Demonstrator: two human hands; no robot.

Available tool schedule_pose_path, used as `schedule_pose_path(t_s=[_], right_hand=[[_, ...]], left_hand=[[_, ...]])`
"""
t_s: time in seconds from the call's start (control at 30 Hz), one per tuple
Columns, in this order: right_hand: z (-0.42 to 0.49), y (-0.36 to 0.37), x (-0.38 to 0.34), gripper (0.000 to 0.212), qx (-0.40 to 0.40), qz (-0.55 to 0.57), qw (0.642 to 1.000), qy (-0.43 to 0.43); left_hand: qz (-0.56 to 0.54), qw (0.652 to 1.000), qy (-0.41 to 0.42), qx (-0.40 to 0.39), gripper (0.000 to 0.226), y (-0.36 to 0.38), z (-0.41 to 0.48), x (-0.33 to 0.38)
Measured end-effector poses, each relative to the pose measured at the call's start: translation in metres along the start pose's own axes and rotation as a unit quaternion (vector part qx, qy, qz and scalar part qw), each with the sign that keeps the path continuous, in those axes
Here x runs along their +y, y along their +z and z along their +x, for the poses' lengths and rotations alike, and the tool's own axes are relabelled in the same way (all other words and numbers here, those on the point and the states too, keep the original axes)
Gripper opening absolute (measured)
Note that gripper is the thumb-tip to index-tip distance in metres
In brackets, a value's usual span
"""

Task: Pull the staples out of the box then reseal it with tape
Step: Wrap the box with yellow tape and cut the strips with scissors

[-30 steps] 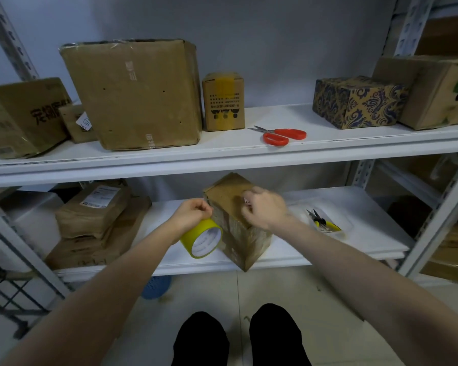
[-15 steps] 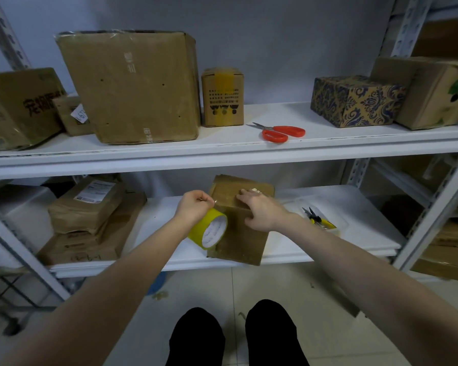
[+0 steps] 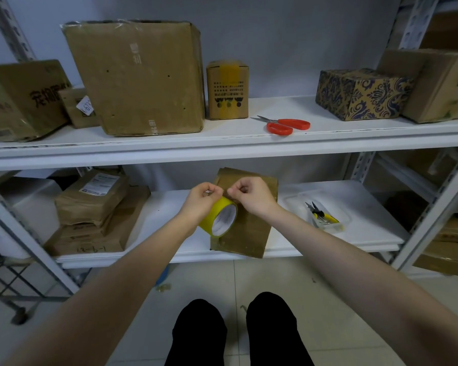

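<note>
Reaching forward with both forearms, nearly parallel, wrists converging in front of box [image 3: 249, 233]. Box: upright on lower shelf [image 3: 167, 204], at its front lip.

Left hand [image 3: 200, 198]: at box's upper left corner, knuckles up, fingers curled, thumb pressed to forefinger. Yellow tape roll [image 3: 212, 216] just below that hand, against box's front face, white core turned rightward. Hold on the roll partly hidden.

Right hand [image 3: 253, 195]: before box's upper face, fingers curled in, thumb and forefinger pinched together. Contents of the pinch too small to tell. Tips of both hands almost touching.

Pliers [image 3: 319, 213] in clear tray [image 3: 344, 220], right of box. Red scissors [image 3: 286, 125] above and right of box, on upper shelf [image 3: 222, 142].
</note>
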State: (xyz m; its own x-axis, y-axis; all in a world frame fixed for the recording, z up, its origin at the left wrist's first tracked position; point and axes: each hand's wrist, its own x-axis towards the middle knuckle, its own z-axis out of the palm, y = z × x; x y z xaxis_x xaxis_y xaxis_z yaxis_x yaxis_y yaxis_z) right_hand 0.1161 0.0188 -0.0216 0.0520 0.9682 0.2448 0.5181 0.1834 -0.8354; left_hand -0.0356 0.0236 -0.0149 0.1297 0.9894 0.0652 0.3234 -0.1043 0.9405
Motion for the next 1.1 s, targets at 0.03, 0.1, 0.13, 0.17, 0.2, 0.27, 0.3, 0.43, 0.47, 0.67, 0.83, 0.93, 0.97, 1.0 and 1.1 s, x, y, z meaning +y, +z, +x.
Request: schedule_pose_path(t_s=[0.03, 0.1, 0.13, 0.17, 0.2, 0.27, 0.3, 0.43, 0.47, 0.67, 0.83, 0.93, 0.97, 1.0, 1.1], right_hand=[[0.002, -0.002, 0.001, 0.029, 0.007, 0.007, 1.0, 0.009], [0.005, -0.006, 0.003, 0.031, 0.019, 0.006, 1.0, 0.022], [0.007, -0.008, 0.005, 0.031, 0.024, -0.005, 0.999, 0.026], [0.008, -0.011, 0.007, 0.031, 0.027, -0.017, 0.999, 0.031], [0.009, -0.013, 0.01, 0.03, 0.029, -0.027, 0.999, 0.035], [0.008, -0.016, 0.014, 0.026, 0.029, -0.027, 0.998, 0.044], [0.008, -0.016, 0.015, 0.022, 0.027, -0.035, 0.998, 0.045], [0.018, -0.013, 0.011, 0.015, 0.063, -0.073, 0.994, 0.061], [0.023, -0.014, 0.009, 0.015, 0.077, -0.074, 0.992, 0.073], [0.036, -0.009, 0.002, 0.012, 0.039, -0.171, 0.984, 0.036], [0.041, 0.001, 0.008, 0.015, 0.032, -0.202, 0.978, 0.039], [0.04, 0.004, 0.01, 0.015, 0.018, -0.222, 0.974, 0.035], [0.04, 0.005, 0.012, 0.014, 0.018, -0.225, 0.974, 0.032], [0.04, 0.006, 0.013, 0.014, 0.018, -0.228, 0.973, 0.031], [0.041, 0.007, 0.016, 0.014, 0.019, -0.227, 0.973, 0.027]], left_hand=[[-0.004, 1.0, 0.001, -0.01, 0.005, 0.002, -0.004, 0.002], [-0.012, 1.0, 0.013, -0.023, 0.02, 0.006, -0.011, 0.006], [-0.021, 0.999, 0.016, -0.026, 0.034, 0.007, -0.013, 0.008], [-0.034, 0.999, 0.007, -0.029, 0.049, 0.007, -0.016, 0.009], [-0.039, 0.999, -0.011, -0.03, 0.057, 0.005, -0.017, 0.009], [-0.016, 0.998, -0.049, -0.048, 0.045, -0.001, -0.017, 0.009], [-0.002, 0.996, -0.062, -0.066, 0.035, -0.003, -0.018, 0.009], [0.018, 0.992, -0.101, -0.078, 0.02, 0.004, -0.021, 0.018], [0.022, 0.99, -0.121, -0.071, 0.023, 0.006, -0.023, 0.018], [0.035, 0.983, -0.174, -0.037, 0.026, 0.002, -0.026, 0.016], [0.013, 0.982, -0.186, -0.027, 0.035, 0.006, -0.019, 0.005], [0.05, 0.983, -0.173, -0.025, 0.037, 0.01, -0.016, -0.004], [0.071, 0.984, -0.164, -0.021, 0.038, 0.011, -0.015, -0.006], [0.087, 0.984, -0.156, -0.02, 0.041, 0.012, -0.013, -0.008], [0.134, 0.976, -0.167, -0.037, 0.052, 0.013, -0.009, -0.014]])
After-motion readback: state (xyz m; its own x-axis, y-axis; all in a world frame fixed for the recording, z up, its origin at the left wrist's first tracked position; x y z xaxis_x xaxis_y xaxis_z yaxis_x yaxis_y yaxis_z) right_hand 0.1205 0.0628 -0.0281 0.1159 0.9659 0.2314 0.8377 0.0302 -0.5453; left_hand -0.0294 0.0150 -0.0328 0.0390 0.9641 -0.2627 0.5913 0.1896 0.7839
